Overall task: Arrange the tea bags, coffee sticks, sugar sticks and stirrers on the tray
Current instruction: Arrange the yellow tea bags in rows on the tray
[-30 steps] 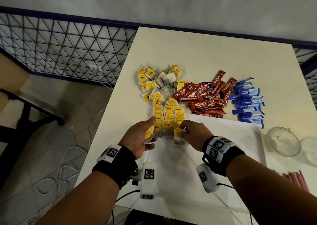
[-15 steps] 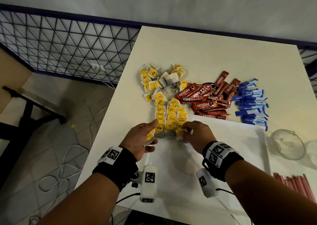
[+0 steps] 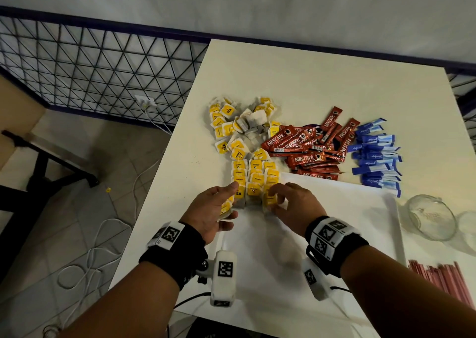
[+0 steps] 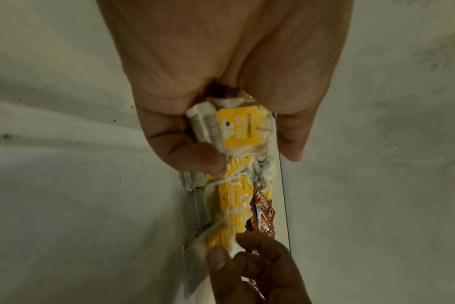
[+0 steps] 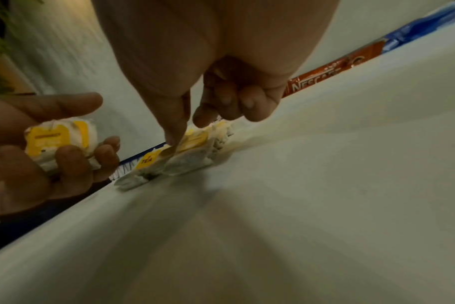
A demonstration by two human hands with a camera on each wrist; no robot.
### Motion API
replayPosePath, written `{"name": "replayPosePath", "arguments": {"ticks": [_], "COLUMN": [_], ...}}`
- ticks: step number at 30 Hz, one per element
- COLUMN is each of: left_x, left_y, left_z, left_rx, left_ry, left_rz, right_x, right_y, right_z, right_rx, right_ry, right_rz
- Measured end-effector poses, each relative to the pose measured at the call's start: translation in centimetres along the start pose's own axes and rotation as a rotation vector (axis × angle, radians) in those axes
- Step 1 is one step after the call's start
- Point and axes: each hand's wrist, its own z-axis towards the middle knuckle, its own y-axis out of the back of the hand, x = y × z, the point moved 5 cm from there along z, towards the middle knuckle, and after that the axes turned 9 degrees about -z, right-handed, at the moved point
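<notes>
Yellow-tagged tea bags lie in three neat rows (image 3: 255,178) at the far-left corner of the white tray (image 3: 340,224), with a loose pile of tea bags (image 3: 239,126) behind them. My left hand (image 3: 213,209) grips a small stack of tea bags (image 4: 239,131) beside the left row. My right hand (image 3: 291,203) pinches one tea bag (image 5: 192,142) at the near end of the right row, thumb on its tag. Red coffee sticks (image 3: 309,152) and blue sugar sticks (image 3: 376,155) lie heaped on the table beyond the tray. Red stirrers (image 3: 443,278) lie at the right edge.
Two empty glass jars (image 3: 430,219) lie on the table right of the tray. The table's left edge (image 3: 154,196) runs close to my left hand, with cables on the floor below. A metal mesh fence (image 3: 90,67) stands at the back left.
Both hands stay at the near ends of the tea bag rows. The right hand's fingers have spread a little over its tea bag.
</notes>
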Motion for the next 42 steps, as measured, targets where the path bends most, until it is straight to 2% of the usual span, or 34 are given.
{"name": "replayPosePath", "arguments": {"ticks": [5,10,14,18,24,27,35,42], "left_x": [0.1,0.0,-0.2,-0.4,-0.5,-0.5,-0.3,-0.4], "left_y": [-0.3,-1.2,-2.1,-3.3,-4.0,-4.4,-4.6,-4.8], "left_z": [0.0,-0.4,-1.0,-1.6,-1.8,-1.9,-1.6,-1.5], "left_rx": [0.008,0.048,0.143,0.217,0.279,0.319,0.281,0.223], "left_ry": [0.004,0.06,0.158,0.205,0.213,0.211,0.205,0.124], "left_rz": [-0.002,-0.036,-0.2,-0.273,-0.291,-0.3,-0.336,-0.33], "right_x": [-0.1,0.3,2.3,5.8,6.8,6.9,6.7,6.3], "right_y": [-0.7,-0.7,1.7,3.2,3.1,2.8,3.1,3.7], "right_z": [0.0,-0.2,0.1,0.2,0.4,0.4,0.3,0.4], "right_rx": [0.115,0.097,-0.089,-0.132,-0.04,-0.053,-0.147,-0.101], "right_ry": [-0.017,-0.043,0.111,0.348,0.35,0.382,0.398,0.439], "right_rz": [-0.127,-0.131,0.036,0.095,0.059,0.044,0.089,0.096]}}
